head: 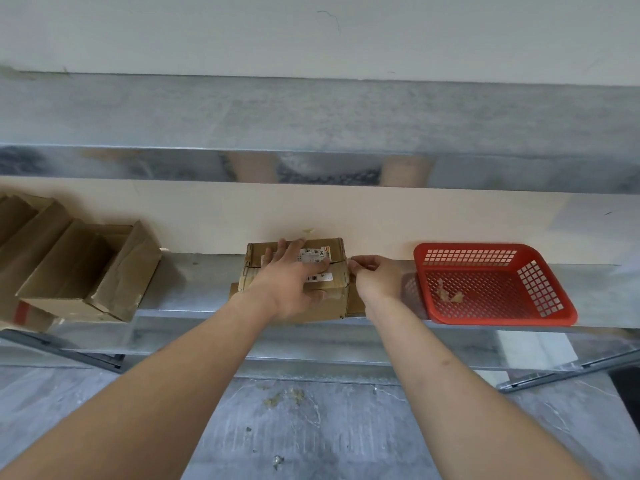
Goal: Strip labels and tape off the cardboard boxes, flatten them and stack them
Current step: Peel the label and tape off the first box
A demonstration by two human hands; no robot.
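Observation:
A small brown cardboard box (330,249) lies on the metal shelf (194,289), with a white barcoded label (311,255) across its top. My left hand (289,280) lies flat on top of the box, fingers spread over the label and pressing down. At the box's right edge my right hand (372,275) pinches something thin, apparently an end of tape or label, between thumb and fingers. The lower part of the box is hidden by my hands.
A red plastic basket (554,311) sits on the shelf to the right, holding a few torn tape scraps (450,294). Several opened cardboard boxes (79,268) are grouped at the left end. A metal beam (311,133) runs above, grey floor below.

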